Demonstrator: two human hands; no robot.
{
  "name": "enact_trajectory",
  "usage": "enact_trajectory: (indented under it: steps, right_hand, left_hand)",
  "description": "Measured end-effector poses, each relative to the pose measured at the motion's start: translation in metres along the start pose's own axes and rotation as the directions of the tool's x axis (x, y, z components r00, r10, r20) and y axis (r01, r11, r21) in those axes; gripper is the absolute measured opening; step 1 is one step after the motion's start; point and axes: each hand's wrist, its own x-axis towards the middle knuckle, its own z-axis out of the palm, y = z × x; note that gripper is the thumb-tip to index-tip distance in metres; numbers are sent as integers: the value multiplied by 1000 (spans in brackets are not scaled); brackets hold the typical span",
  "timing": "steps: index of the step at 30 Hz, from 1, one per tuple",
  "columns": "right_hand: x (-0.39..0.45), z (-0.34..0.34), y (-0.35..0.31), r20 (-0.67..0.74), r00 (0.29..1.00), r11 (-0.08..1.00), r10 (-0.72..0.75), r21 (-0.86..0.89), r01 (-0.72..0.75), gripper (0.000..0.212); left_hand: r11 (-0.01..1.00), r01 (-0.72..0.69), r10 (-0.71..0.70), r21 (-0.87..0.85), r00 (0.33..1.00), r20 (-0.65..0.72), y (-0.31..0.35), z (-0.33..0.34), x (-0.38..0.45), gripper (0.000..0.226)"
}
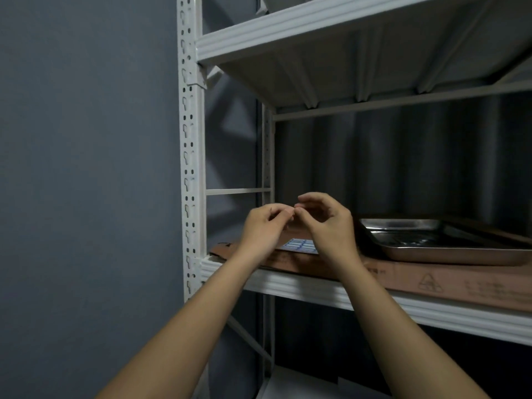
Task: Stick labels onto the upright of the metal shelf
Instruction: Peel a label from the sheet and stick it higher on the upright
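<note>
The white perforated front upright [190, 145] of the metal shelf rises at centre left. A sheet of blue-edged labels [299, 245] lies on brown cardboard [403, 276] on the middle shelf. Above the sheet, my left hand [263, 228] and my right hand [328, 223] meet fingertip to fingertip, fingers curled as if pinching something small. What lies between the fingertips is too small and dim to make out. Both hands are right of the upright, apart from it.
A steel tray [440, 240] sits on the cardboard at the right. The middle shelf's white front beam [316, 292] runs under my forearms. An upper shelf [345, 36] hangs overhead. A grey wall [86, 168] fills the left.
</note>
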Motion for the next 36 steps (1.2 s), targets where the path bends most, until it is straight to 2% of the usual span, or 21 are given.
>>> enact_trajectory:
  steps: [4, 6, 15, 20, 23, 25, 27, 29, 31, 33, 36]
  right_hand:
    - [5, -22, 13, -52, 996, 958, -70, -282, 52, 17]
    - [10, -34, 19, -78, 996, 929, -52, -370, 19, 18]
    - [41, -96, 26, -213, 958, 832, 192, -483, -275, 15]
    - [47, -123, 34, -178, 926, 736, 333, -564, -374, 20]
    - [48, -131, 38, -143, 917, 638, 372, -678, -365, 17]
    - [49, -133, 38, -106, 911, 524, 399, -789, -321, 7]
    - [50, -131, 35, -85, 911, 393, 404, -883, -257, 12]
    - [51, -130, 31, -73, 910, 313, 407, -925, -214, 16]
    - [52, -128, 28, -41, 897, 311, 440, -930, -195, 18]
    - [52, -127, 26, -1, 889, 358, 458, -915, -186, 18]
    - [49, -122, 22, 41, 917, 439, 397, -886, -150, 16]
  left_hand:
    - [992, -68, 57, 108, 993, 106, -4, 29, 9, 20]
    - [985, -78, 59, 154, 990, 125, -8, 43, 14, 22]
    - [973, -20, -12, 229, 990, 139, -15, 75, 33, 17]
    - [972, 22, -59, 234, 987, 152, -14, 83, 41, 17]
    - [964, 24, -69, 265, 984, 162, -13, 84, 42, 18]
    - [962, 30, -76, 271, 984, 162, -13, 84, 42, 18]
    - [963, 29, -78, 268, 982, 174, -12, 85, 42, 18]
    - [965, 19, -72, 262, 978, 195, -11, 86, 41, 18]
    - [970, -6, -45, 243, 978, 202, -9, 86, 40, 19]
    - [973, -17, -26, 228, 983, 181, -8, 85, 38, 26]
    - [983, -2, -21, 183, 992, 121, -7, 80, 36, 30]
